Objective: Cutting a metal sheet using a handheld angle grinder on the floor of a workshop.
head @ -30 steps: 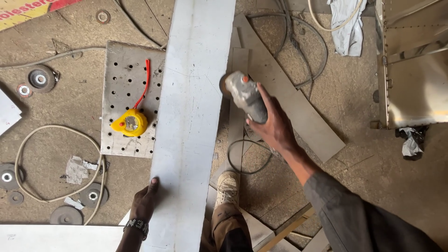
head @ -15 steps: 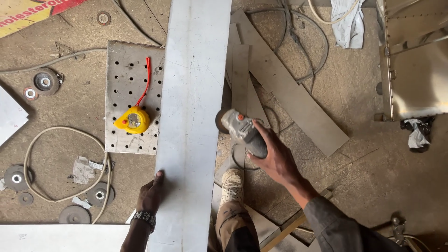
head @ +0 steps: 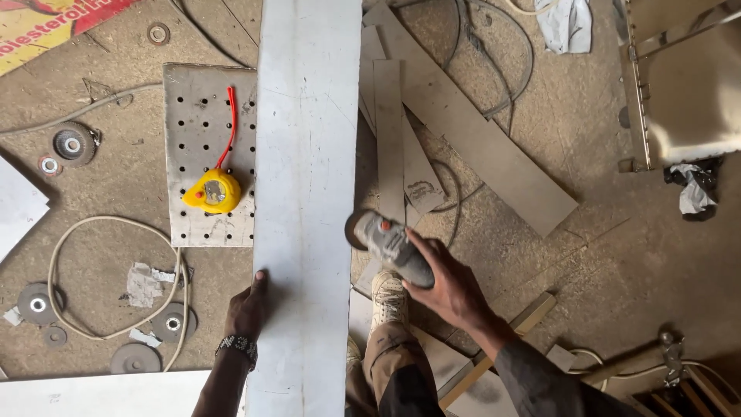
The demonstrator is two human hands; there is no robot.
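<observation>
Long metal sheet [head: 307, 208] is running past the top and bottom edges; left hand's [head: 248, 309] palm is lying hidden against the sheet; grinder [head: 390, 241] disc beside the sheet is blurring; grinder body is partly hiding under right hand [head: 448, 287].

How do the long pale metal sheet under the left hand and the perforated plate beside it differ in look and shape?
The long metal sheet is narrow and runs the frame's full height; the perforated plate is short and squarish. The sheet is plain; the plate has rows of holes. The left hand rests at the sheet's edge; a yellow tape measure lies on the plate. Both are flat and grey.
</observation>
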